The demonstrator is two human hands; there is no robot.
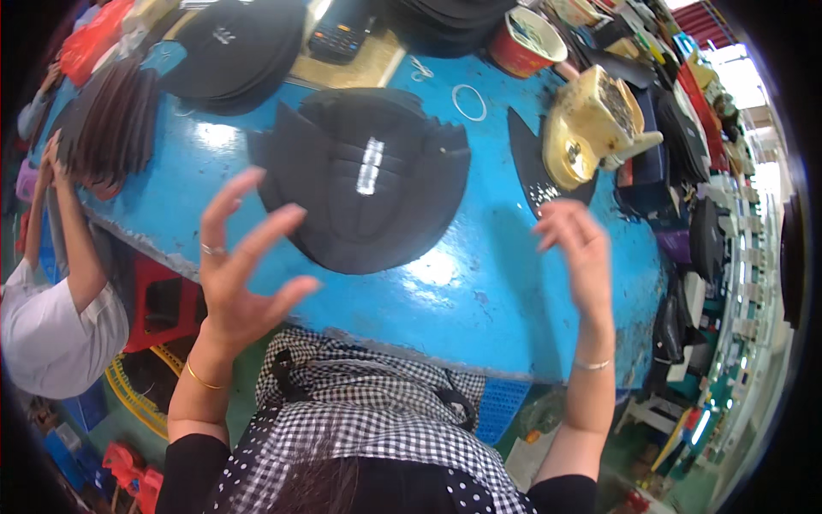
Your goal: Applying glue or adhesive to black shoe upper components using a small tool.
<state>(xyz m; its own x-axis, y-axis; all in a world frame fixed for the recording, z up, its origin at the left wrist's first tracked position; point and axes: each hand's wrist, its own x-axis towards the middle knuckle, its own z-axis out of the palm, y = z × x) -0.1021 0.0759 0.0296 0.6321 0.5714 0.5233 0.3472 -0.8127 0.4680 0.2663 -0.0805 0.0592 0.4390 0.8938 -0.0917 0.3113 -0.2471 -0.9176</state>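
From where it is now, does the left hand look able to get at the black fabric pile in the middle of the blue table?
Probably yes. The left hand is raised, open and empty, just beside the black fabric pile on the blue table. Nothing lies between them, and the right hand is off to the other side.

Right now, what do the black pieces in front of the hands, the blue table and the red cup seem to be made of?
Black pieces: probably foam or fabric sheet, matte, with cut edges and stitched-looking lines; one glossy strip in the middle.
Blue table: seems painted metal or wood; glossy glare, with paint chipped along the edge.
Red cup: likely paper or plastic, with a thin pale rim.
Both the left hand and the right hand are empty.
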